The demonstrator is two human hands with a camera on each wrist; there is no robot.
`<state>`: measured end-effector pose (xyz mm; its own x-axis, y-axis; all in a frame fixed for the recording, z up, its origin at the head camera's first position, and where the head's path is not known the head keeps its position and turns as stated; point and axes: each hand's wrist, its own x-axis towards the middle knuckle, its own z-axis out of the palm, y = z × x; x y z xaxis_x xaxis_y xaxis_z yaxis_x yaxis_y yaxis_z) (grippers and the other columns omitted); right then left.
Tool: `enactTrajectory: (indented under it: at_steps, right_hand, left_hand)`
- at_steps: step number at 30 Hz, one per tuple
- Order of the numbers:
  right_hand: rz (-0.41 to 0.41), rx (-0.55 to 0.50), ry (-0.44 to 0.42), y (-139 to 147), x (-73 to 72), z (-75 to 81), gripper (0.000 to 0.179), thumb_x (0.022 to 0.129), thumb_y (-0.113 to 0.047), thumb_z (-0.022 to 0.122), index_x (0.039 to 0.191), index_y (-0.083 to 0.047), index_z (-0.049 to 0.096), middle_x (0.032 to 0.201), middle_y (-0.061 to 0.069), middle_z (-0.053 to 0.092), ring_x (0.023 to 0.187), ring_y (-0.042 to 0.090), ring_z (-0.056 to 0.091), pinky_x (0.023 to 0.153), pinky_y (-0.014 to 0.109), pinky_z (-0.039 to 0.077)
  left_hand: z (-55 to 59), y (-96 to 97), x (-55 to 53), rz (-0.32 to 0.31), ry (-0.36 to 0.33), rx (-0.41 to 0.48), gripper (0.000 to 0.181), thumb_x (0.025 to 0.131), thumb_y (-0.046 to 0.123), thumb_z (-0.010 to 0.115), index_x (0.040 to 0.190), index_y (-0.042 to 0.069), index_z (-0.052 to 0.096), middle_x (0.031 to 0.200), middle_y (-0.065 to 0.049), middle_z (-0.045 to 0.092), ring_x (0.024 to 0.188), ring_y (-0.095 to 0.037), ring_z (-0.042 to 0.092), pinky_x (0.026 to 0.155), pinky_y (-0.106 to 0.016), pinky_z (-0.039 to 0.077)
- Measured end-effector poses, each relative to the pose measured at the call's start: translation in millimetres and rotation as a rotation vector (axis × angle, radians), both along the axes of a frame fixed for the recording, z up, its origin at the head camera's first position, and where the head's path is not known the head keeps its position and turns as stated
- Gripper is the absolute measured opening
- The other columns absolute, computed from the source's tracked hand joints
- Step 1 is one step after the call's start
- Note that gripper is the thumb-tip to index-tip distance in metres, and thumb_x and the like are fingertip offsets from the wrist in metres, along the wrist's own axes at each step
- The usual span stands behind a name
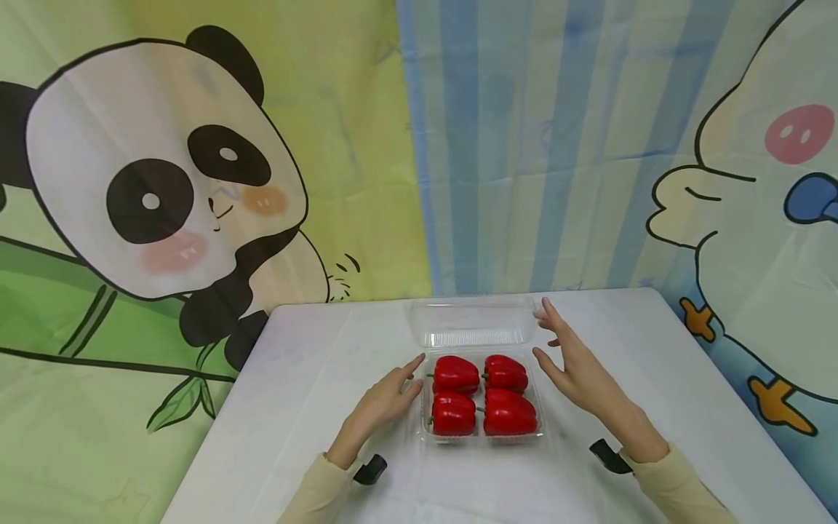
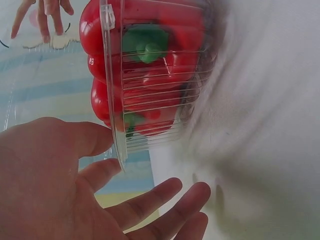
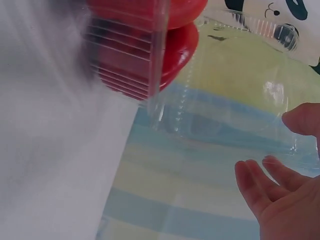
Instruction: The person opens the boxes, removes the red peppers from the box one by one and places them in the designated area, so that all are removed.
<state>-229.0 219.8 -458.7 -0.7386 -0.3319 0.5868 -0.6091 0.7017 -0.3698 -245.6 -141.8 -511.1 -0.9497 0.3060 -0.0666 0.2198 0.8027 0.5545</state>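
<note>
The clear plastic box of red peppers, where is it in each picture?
Head: the clear plastic box is lower middle, slightly right.
Left wrist: box at top middle.
Right wrist: box at top, its see-through lid reaching right.
Shared landmark: shiny red bell peppers.

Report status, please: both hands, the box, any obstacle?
Left hand at rim of box; right hand beside open lid. Four peppers in box. No obstacle visible.

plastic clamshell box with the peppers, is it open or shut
Open: its clear lid is raised behind the base, leaving the four red bell peppers uncovered.
</note>
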Motion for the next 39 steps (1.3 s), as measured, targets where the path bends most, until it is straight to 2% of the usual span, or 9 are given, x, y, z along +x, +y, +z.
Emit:
enactTrajectory:
  at_steps: [4, 10, 18, 23, 26, 32, 39]
  right_hand:
    - [0.005, -0.036, -0.010, 0, -11.1, -7.6, 0.101, 0.087, -0.001, 0.073, 0.162, -0.010, 0.006, 0.149, 0.018, 0.049, 0.126, 0.032, 0.057, 0.086, 0.047, 0.057]
    - [0.025, -0.081, -0.078, 0, -26.7, -21.1, 0.098, 0.091, -0.002, 0.069, 0.163, -0.015, 0.005, 0.151, 0.018, 0.046, 0.126, 0.036, 0.058, 0.085, 0.049, 0.057]
    - [0.079, -0.148, -0.209, 3, -40.8, -38.7, 0.093, 0.094, -0.004, 0.067, 0.163, -0.018, 0.007, 0.149, 0.022, 0.043, 0.124, 0.041, 0.056, 0.086, 0.056, 0.055]
    - [0.071, -0.162, -0.323, 2, -45.9, -44.9, 0.094, 0.094, -0.009, 0.068, 0.163, -0.025, 0.006, 0.154, 0.021, 0.036, 0.128, 0.042, 0.052, 0.090, 0.058, 0.053]
    - [0.048, -0.147, -0.385, 3, -49.2, -50.4, 0.096, 0.093, -0.012, 0.070, 0.163, -0.023, 0.005, 0.159, 0.022, 0.031, 0.130, 0.044, 0.050, 0.092, 0.058, 0.053]
    - [0.030, -0.113, -0.489, 5, -55.2, -62.4, 0.090, 0.093, -0.013, 0.069, 0.162, -0.010, 0.011, 0.163, 0.023, 0.024, 0.134, 0.046, 0.047, 0.095, 0.058, 0.052]
    - [0.027, -0.107, -0.582, 6, -57.1, -64.2, 0.084, 0.095, -0.018, 0.067, 0.160, -0.005, 0.016, 0.162, 0.026, 0.024, 0.133, 0.049, 0.047, 0.097, 0.060, 0.050]
  left_hand:
    - [1.4, -0.4, 0.3, -0.012, 0.012, 0.007, 0.055, 0.103, 0.041, 0.050, 0.156, 0.031, 0.038, 0.129, -0.014, 0.064, 0.110, -0.029, 0.065, 0.087, -0.052, 0.054]
    - [2.5, -0.6, 0.1, -0.012, 0.005, 0.019, 0.056, 0.103, 0.041, 0.051, 0.156, 0.032, 0.038, 0.130, -0.015, 0.063, 0.114, -0.031, 0.064, 0.091, -0.054, 0.053]
    - [-0.7, 0.2, -1.3, 0.000, -0.009, 0.014, 0.056, 0.103, 0.042, 0.051, 0.156, 0.036, 0.036, 0.132, -0.014, 0.063, 0.117, -0.031, 0.062, 0.094, -0.056, 0.052]
    - [-1.6, 0.6, -1.6, 0.007, -0.014, 0.021, 0.056, 0.102, 0.042, 0.052, 0.156, 0.036, 0.036, 0.132, -0.012, 0.063, 0.116, -0.030, 0.062, 0.092, -0.055, 0.052]
    - [-2.3, 0.9, -1.8, 0.008, -0.013, 0.020, 0.057, 0.102, 0.041, 0.053, 0.156, 0.036, 0.036, 0.131, -0.012, 0.063, 0.115, -0.030, 0.063, 0.091, -0.055, 0.053]
    - [-2.8, 0.8, -1.9, 0.012, -0.011, 0.016, 0.056, 0.102, 0.041, 0.053, 0.155, 0.037, 0.037, 0.131, -0.012, 0.063, 0.117, -0.030, 0.062, 0.093, -0.055, 0.052]
    - [-1.3, -0.3, -0.6, 0.007, -0.007, 0.023, 0.056, 0.102, 0.041, 0.053, 0.155, 0.036, 0.037, 0.132, -0.012, 0.063, 0.119, -0.031, 0.062, 0.093, -0.056, 0.052]
